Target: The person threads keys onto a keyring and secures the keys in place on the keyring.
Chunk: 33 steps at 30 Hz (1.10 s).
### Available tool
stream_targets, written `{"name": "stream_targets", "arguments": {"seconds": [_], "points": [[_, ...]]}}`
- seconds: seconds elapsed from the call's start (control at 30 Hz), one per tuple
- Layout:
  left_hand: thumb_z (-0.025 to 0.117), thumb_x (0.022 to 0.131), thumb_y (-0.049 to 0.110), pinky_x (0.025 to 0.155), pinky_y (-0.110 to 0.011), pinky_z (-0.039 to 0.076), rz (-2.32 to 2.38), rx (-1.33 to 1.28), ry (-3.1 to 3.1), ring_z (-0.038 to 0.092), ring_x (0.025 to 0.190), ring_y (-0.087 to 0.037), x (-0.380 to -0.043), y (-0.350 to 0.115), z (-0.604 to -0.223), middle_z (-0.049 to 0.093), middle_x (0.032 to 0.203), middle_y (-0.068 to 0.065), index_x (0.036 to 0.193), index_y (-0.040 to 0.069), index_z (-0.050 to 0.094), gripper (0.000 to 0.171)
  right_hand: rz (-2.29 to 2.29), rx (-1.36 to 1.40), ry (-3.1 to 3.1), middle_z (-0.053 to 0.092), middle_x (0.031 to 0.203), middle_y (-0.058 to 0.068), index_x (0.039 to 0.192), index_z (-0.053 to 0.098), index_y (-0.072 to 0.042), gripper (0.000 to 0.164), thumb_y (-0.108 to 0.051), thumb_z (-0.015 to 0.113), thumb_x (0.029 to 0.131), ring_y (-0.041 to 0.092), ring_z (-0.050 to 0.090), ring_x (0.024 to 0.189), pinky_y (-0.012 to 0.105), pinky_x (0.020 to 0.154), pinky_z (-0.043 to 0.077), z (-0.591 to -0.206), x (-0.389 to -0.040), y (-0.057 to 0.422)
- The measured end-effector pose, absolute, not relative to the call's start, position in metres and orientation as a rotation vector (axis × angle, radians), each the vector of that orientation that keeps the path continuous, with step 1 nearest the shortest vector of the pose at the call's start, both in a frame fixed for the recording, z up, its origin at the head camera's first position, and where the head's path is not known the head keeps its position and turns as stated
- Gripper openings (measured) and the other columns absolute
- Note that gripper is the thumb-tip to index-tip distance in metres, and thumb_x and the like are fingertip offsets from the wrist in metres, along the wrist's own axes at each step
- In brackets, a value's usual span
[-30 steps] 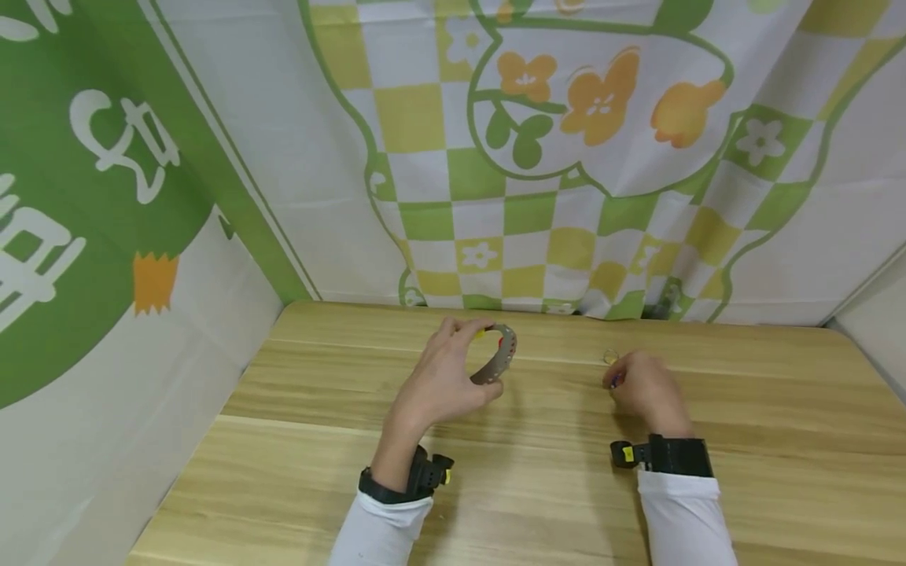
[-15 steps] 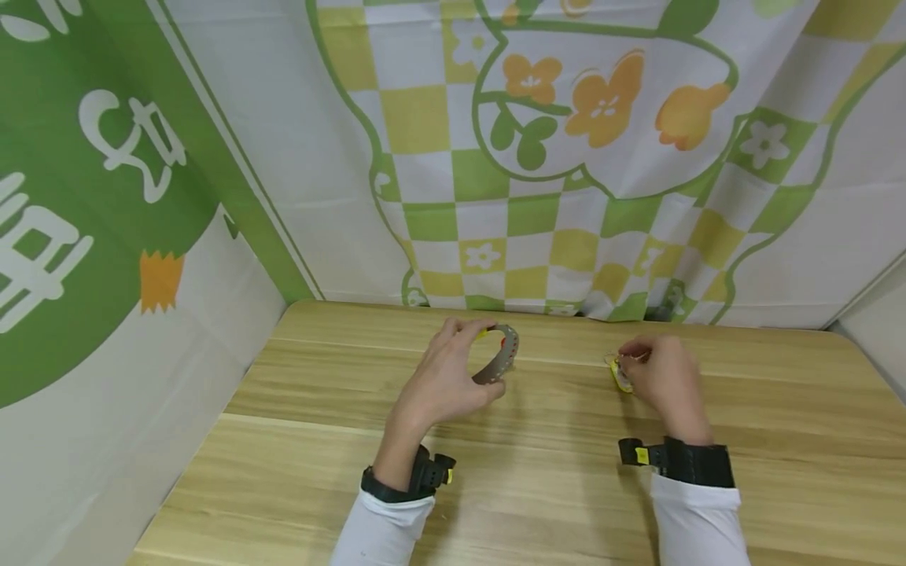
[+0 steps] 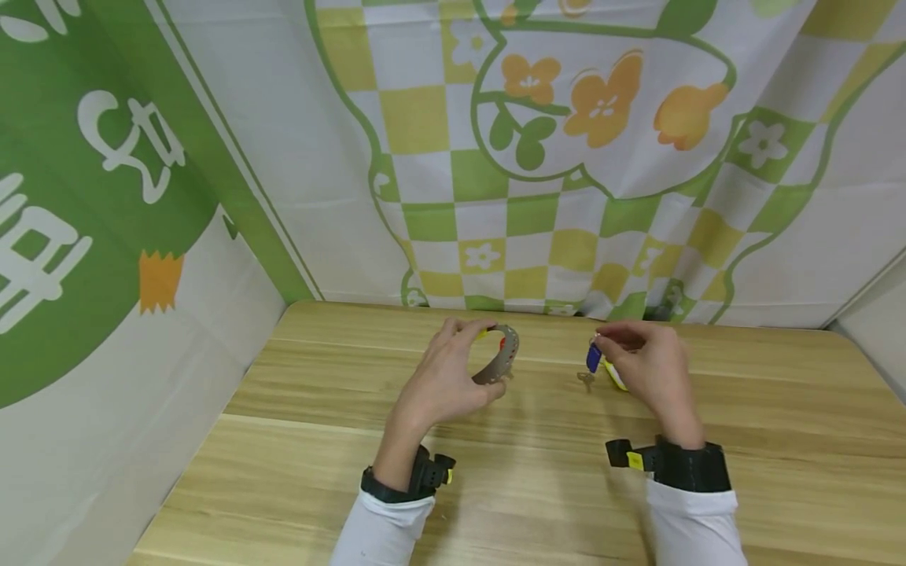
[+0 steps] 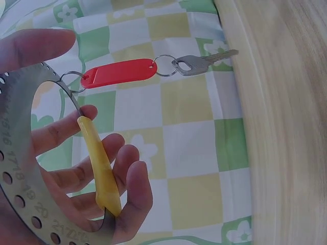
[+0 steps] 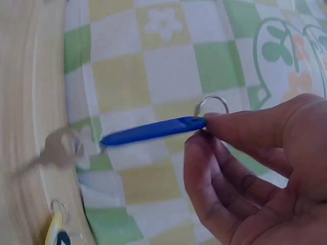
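Note:
My left hand grips a large metal key ring stamped with numbers and holes. A yellow sleeve covers part of its thin bar, beside the fingers. From that ring hangs a red key tag with a silver key. My right hand pinches a blue key tag between thumb and fingertip, at the end with a small split ring. A blurred key dangles from the blue tag's other end. A yellow key tag lies just below the right hand, partly hidden by it.
The wooden table extends beneath both hands. A checked, flowered curtain hangs along its back edge, and a green and white cloth hangs at the left. Each wrist wears a black camera strap.
My right hand has risen from the table and shifted slightly left, bringing the blue key tag into sight with its key hanging. The left hand has hardly moved.

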<state>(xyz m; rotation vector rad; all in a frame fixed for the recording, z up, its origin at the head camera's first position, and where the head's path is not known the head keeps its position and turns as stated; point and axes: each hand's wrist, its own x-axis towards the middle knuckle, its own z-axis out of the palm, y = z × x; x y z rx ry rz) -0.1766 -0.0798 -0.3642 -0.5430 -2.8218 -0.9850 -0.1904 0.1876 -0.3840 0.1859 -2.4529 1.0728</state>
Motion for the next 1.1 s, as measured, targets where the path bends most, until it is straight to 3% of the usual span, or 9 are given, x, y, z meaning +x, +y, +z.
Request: {"name": "stream_targets", "arguments": {"seconds": [0.47,0.7,1.1], "points": [[0.073,0.065,0.038,0.081,-0.037,0.04,-0.984,-0.549,-2.816,0.043,0.102,-0.017,-0.176,-0.078,-0.364,0.042,0.112,0.003,0.135,0.03,0.042,0.077,1.298,0.273,-2.354,0.065,0.077,0.002,0.094,0.069,-0.009,0.014,-0.018,0.064,0.084,0.013,0.062,0.063,0.026,0.056,0.048,-0.38,-0.19,0.167],[0.071,0.065,0.038,0.081,-0.037,0.04,-0.96,-0.553,-2.831,0.043,0.103,-0.017,-0.175,-0.078,-0.365,0.042,0.114,0.003,0.136,0.03,0.042,0.077,1.311,0.29,-2.338,0.066,0.079,0.0,0.1,0.07,-0.017,0.017,-0.019,0.062,0.086,0.011,0.062,0.063,0.025,0.056,0.047,-0.378,-0.187,0.166],[0.071,0.066,0.038,0.078,-0.037,0.04,-0.951,-0.566,-2.836,0.042,0.1,-0.018,-0.176,-0.077,-0.365,0.041,0.111,0.003,0.135,0.03,0.042,0.076,1.25,0.36,-2.319,0.066,0.079,-0.004,0.099,0.07,-0.016,0.019,-0.027,0.062,0.085,0.01,0.062,0.065,0.024,0.058,0.048,-0.378,-0.188,0.162]]}}
